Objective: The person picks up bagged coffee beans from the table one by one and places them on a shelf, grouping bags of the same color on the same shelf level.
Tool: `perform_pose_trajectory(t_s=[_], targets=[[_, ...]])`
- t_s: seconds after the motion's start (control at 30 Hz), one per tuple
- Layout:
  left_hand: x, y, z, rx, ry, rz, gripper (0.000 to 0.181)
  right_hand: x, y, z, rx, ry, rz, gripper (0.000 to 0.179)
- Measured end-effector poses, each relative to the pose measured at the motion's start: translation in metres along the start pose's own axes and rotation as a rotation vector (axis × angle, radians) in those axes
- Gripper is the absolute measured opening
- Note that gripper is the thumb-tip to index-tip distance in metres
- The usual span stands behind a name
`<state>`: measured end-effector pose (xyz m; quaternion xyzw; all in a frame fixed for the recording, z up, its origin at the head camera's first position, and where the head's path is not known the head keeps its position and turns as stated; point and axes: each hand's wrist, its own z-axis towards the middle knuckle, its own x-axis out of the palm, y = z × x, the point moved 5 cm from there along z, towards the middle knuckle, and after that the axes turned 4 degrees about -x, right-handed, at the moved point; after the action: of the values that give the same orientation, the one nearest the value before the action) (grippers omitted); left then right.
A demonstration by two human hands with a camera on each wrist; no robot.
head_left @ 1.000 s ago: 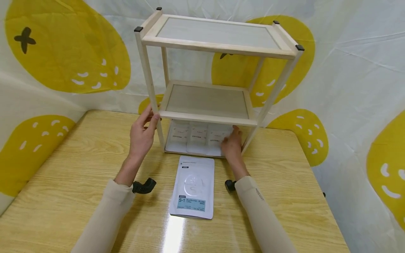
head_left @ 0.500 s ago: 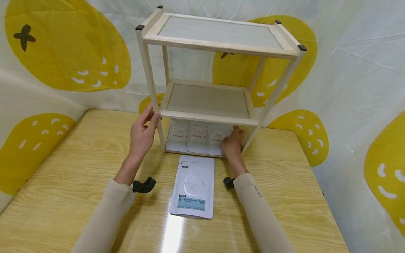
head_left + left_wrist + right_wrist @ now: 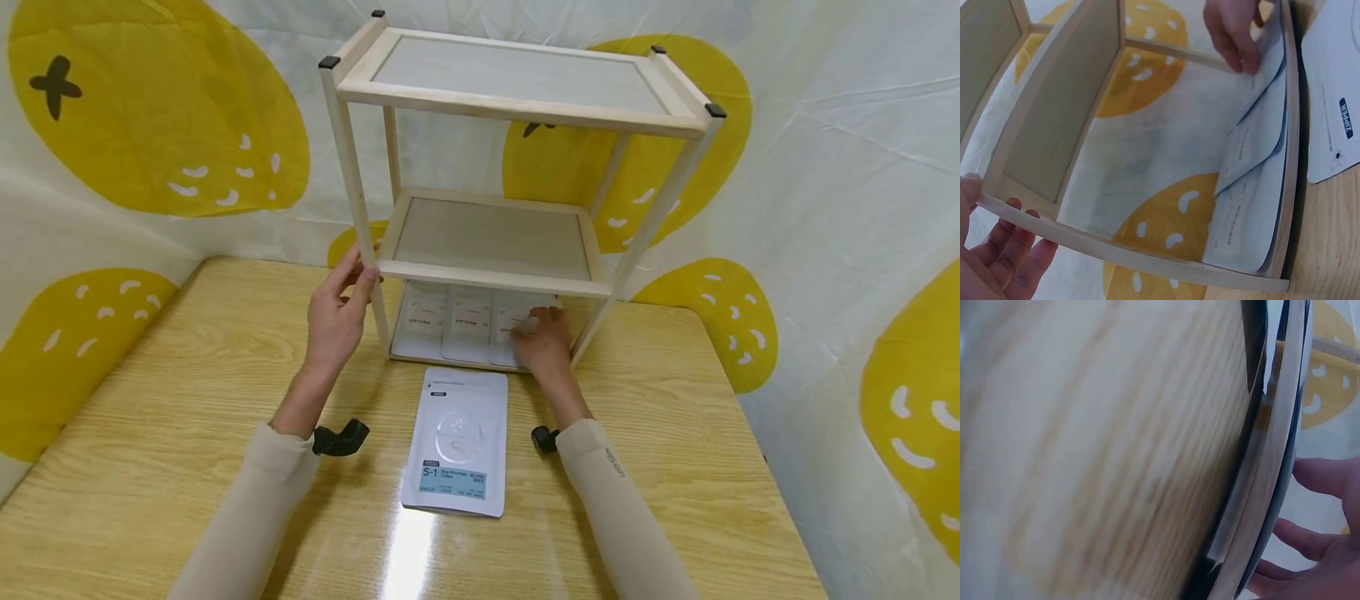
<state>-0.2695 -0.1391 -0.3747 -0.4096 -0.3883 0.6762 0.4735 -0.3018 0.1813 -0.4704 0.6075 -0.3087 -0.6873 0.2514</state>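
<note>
A light wooden shelf rack (image 3: 495, 277) stands on the table, with three white pouches on its bottom level. The left pouch (image 3: 417, 327), middle pouch (image 3: 467, 327) and right pouch (image 3: 504, 333) lie side by side, partly overlapping in the left wrist view. My left hand (image 3: 337, 321) grips the rack's front left post at middle-shelf height, thumb in front and fingers (image 3: 1030, 265) behind. Over the right pouch, my right hand (image 3: 546, 342) rests with spread, loosely bent fingers (image 3: 1310, 540) touching it. A white coffee pouch (image 3: 457, 433) labelled S-1 lies face up before the rack.
The wooden table (image 3: 187, 400) reaches out on both sides of the rack. Behind hangs a white cloth (image 3: 825, 192) with large yellow fruit prints. The middle shelf panel (image 3: 491, 237) overhangs the bottom level closely.
My right hand has drawn slightly back and left across the right pouch, its fingers coming away from the pouch's far right edge. My left hand keeps its place on the post.
</note>
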Motion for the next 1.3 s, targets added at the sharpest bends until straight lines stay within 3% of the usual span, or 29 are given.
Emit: perform_pose_trajectory(t_s=[0.4, 0.6, 0.77, 1.0, 1.17, 1.3], targets=[[0.001, 0.001, -0.001, -0.004, 0.003, -0.015, 0.043, 0.006, 0.000, -0.003, -0.015, 0.158, -0.187, 0.067], [0.001, 0.001, -0.001, -0.006, 0.006, -0.013, 0.043, 0.006, 0.000, -0.003, -0.021, 0.155, -0.230, 0.071], [0.000, 0.001, 0.000, 0.008, 0.004, -0.006, 0.044, 0.001, 0.002, -0.005, -0.046, 0.108, -0.144, 0.076], [0.000, 0.000, 0.002, 0.014, 0.002, -0.009, 0.043, -0.012, 0.009, -0.018, -0.102, 0.039, 0.076, 0.067], [0.000, -0.001, 0.001, 0.010, -0.001, -0.015, 0.043, -0.015, 0.011, -0.033, -0.187, 0.037, 0.075, 0.056], [0.000, 0.000, 0.000, -0.001, 0.001, -0.017, 0.042, -0.018, 0.012, -0.047, -0.209, 0.042, 0.067, 0.051]])
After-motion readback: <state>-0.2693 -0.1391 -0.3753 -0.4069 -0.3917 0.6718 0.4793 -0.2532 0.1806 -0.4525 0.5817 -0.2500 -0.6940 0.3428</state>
